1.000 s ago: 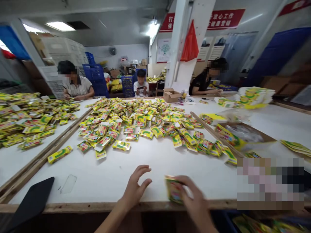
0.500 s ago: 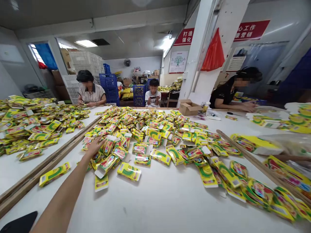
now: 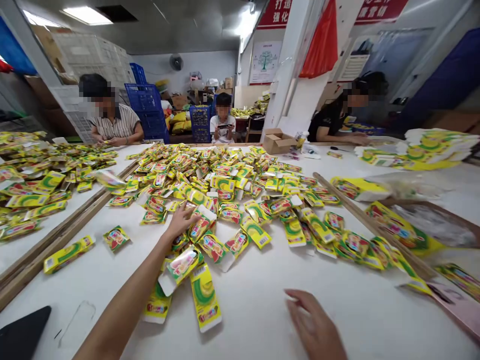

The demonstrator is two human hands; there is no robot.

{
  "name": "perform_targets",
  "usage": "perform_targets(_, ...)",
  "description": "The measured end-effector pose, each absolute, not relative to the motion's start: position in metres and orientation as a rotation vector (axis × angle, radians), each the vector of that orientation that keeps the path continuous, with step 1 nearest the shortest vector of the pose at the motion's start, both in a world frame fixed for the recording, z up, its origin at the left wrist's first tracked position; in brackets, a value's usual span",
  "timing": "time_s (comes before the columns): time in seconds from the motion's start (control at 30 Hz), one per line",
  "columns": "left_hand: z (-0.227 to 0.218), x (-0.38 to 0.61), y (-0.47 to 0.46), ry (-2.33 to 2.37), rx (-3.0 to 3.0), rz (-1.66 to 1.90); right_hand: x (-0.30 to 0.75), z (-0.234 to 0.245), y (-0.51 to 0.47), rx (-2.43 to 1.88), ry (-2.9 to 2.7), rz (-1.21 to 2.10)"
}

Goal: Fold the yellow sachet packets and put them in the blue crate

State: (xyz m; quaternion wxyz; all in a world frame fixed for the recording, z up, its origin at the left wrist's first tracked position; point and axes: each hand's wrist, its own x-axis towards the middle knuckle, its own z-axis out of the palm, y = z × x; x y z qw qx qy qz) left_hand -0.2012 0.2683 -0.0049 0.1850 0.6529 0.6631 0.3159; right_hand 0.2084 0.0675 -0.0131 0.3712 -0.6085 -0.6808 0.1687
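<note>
My left hand [image 3: 182, 220] reaches into the near edge of a heap of small yellow-and-green printed boxes [image 3: 221, 184]. Its fingers are spread against the boxes, and its palm side is hidden. Close beside it a box with an open white flap [image 3: 201, 223] leans on others. Several boxes lie below my wrist, among them a yellow box [image 3: 205, 296] flat on the white table [image 3: 255, 310]. My right hand [image 3: 315, 322] is over the table at lower right, slightly blurred, with fingers apart and holding nothing. A motion-smeared box [image 3: 109, 181] shows at the heap's left side.
Wooden strips [image 3: 63, 240] divide the table at left and right. A black flat device [image 3: 24, 332] lies at lower left. Another box heap [image 3: 33, 185] is beyond the left strip. A cardboard box [image 3: 278, 141] stands at the back. Three people sit around the far side.
My left hand has moved right across the heap, and boxes near it have shifted toward me. My right hand has come into view. The camera view has tilted down.
</note>
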Motion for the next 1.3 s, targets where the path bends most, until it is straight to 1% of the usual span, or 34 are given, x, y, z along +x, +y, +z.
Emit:
perform_targets(0.1, -0.006, -0.141, 0.246, 1.874, 1.853, 0.875, 0.15, 0.01, 0.068, -1.49, -1.88, 0.531)
perform_targets(0.2, -0.002, -0.094, 0.224, 1.945, 1.843, 0.829, 0.121, 0.014, 0.065, -1.553, -1.865, 0.41)
perform_targets(0.33, 0.017, -0.07, 0.201, 1.951, 1.89, 0.621, 0.119, 0.003, 0.058, -1.707, -1.812, 0.228)
perform_targets(0.43, 0.043, -0.068, 0.178, 2.021, 1.91, 0.546, 0.135, 0.005, 0.054, -1.671, -1.791, 0.337)
perform_targets(0.5, 0.057, -0.061, 0.151, 1.907, 2.023, 0.656, 0.152, 0.017, 0.052, -1.569, -1.743, 0.495)
perform_targets(0.57, 0.064, -0.041, 0.117, 1.525, 2.154, 0.839, 0.171, 0.035, 0.052, -1.447, -1.705, 0.616)
perform_targets(0.63, 0.06, -0.013, 0.082, 1.185, 2.078, 0.96, 0.187, 0.051, 0.051, -1.364, -1.71, 0.682)
perform_targets(0.67, 0.055, 0.002, 0.067, 1.091, 1.99, 1.005, 0.194, 0.056, 0.049, -1.339, -1.71, 0.707)
perform_targets(0.73, 0.041, 0.027, 0.043, 1.036, 1.737, 1.103, 0.202, 0.056, 0.044, -1.304, -1.656, 0.76)
perform_targets(0.83, 0.022, 0.046, 0.026, 0.989, 1.493, 1.182, 0.208, 0.04, 0.032, -1.225, -1.522, 0.821)
perform_targets(0.93, 0.013, 0.045, 0.022, 0.992, 1.525, 1.125, 0.209, 0.024, 0.021, -1.174, -1.529, 0.839)
perform_targets(1.03, 0.012, 0.04, 0.022, 1.048, 1.59, 1.09, 0.208, 0.022, 0.02, -1.177, -1.594, 0.827)
perform_targets(1.23, 0.014, 0.048, 0.022, 1.018, 1.502, 1.325, 0.204, 0.03, 0.027, -1.131, -1.491, 0.808)
perform_targets(1.3, 0.013, 0.051, 0.019, 1.022, 1.488, 1.343, 0.205, 0.031, 0.023, -1.101, -1.508, 0.813)
